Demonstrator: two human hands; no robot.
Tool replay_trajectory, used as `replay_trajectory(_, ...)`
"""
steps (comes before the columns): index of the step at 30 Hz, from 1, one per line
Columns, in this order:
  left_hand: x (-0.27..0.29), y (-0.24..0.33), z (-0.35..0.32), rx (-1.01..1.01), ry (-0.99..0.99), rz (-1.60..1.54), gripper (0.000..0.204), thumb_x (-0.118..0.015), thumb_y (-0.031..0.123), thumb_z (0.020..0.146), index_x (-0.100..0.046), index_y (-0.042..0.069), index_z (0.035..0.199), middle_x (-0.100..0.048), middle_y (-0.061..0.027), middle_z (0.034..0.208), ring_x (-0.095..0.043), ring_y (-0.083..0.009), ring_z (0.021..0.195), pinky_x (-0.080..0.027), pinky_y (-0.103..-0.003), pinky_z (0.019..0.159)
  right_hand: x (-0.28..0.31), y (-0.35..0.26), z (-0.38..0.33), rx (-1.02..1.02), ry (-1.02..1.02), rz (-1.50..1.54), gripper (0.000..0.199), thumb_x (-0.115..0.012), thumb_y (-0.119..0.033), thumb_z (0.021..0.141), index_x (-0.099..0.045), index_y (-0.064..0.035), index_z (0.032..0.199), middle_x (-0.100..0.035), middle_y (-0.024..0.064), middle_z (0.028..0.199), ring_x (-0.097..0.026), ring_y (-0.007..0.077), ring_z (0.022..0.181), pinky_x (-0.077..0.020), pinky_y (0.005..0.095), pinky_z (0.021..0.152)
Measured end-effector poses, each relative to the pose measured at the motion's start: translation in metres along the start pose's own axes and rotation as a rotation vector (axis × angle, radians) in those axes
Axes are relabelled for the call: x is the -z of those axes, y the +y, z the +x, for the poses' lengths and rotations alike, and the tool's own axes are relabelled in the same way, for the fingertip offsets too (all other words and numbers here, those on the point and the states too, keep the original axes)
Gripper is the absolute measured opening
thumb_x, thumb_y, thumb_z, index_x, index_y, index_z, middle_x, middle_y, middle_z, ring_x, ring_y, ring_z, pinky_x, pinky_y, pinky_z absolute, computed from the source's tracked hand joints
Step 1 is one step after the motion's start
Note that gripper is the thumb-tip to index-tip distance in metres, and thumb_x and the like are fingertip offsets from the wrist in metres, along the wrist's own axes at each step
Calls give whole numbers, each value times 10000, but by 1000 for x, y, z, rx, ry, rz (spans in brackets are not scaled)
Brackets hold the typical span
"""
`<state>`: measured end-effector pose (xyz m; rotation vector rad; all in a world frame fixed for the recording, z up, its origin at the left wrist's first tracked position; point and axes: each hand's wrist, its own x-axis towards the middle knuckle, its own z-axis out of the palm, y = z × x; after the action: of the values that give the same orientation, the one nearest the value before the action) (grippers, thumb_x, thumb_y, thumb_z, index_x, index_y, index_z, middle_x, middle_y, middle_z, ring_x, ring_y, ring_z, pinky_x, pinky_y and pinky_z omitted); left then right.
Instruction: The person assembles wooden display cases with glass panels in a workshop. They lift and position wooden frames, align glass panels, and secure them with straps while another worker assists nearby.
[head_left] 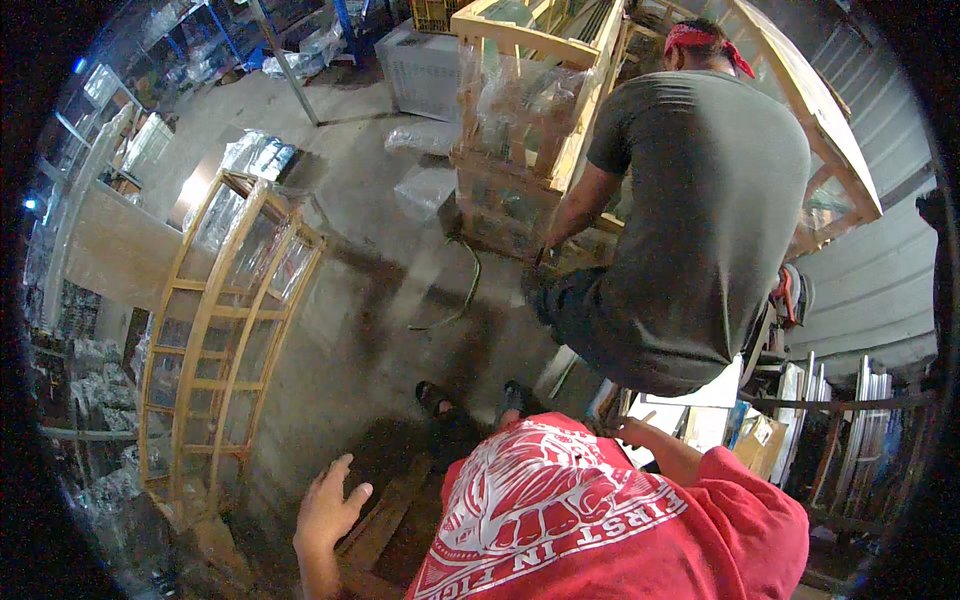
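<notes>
Head view looks down on a concrete workshop floor [360, 330] past the person's own red printed shirt [600, 520]. Their left hand [328, 510] hangs low in the frame with fingers spread and palm empty, hovering just above a dark wooden plank [385, 525] that lies on the floor beside their sandalled feet [470, 400]; whether the hand touches the plank cannot be told. Their right hand [635, 432] shows only partly above the shirt, near some white sheets [700, 410] stacked to the right; its fingers are mostly hidden, so how far it is open, or whether it holds anything, cannot be told. To the left stands a tall wooden crate frame [225, 330] with plastic-wrapped panes inside, leaning near a pale board. Ahead, a co-worker in a grey shirt [700, 210] and red headband bends over a second wooden crate [530, 130], one arm reaching down to it. A loose green strap [465, 290] curls on the floor between the two crates.
</notes>
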<state>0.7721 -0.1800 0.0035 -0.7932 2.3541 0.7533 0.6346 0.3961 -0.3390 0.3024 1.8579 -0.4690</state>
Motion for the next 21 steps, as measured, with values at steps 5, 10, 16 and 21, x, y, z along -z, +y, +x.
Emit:
replay_trajectory(5,8,-16,6,49,100,43,611,-657,296,877,-424,95,1405,-542,-190,1333,-502,-381,1229,-411,-448,1016,-23,-1,74,265,51,-502,449,-554,-393,939,-570,-88,1267,-691,91,919,-663,238,893,-560,385,706)
replay_trajectory(10,4,-16,6,5,-16,-59,609,-644,313,889,-424,78,1405,-517,-199,1362,-489,-383,1251,-403,-445,1034,-37,-35,129,225,171,-74,694,-671,-534,825,-527,-64,1315,-674,186,1006,-609,350,1047,-447,486,944)
replay_trajectory(16,66,-35,43,-155,-434,-129,606,-631,365,895,-454,53,1383,-495,-188,1394,-460,-350,1296,-373,-408,1077,-21,-136,99,276,233,30,796,-653,-578,824,-454,-32,1368,-612,223,1142,-597,379,1055,-459,484,931)
replay_trajectory(21,131,-82,147,-130,49,15,586,-651,328,877,-472,48,1361,-527,-212,1338,-491,-391,1239,-406,-450,1030,-9,-241,99,168,236,62,797,-631,-595,830,-466,-16,1352,-584,232,1200,-611,383,1019,-496,459,865)
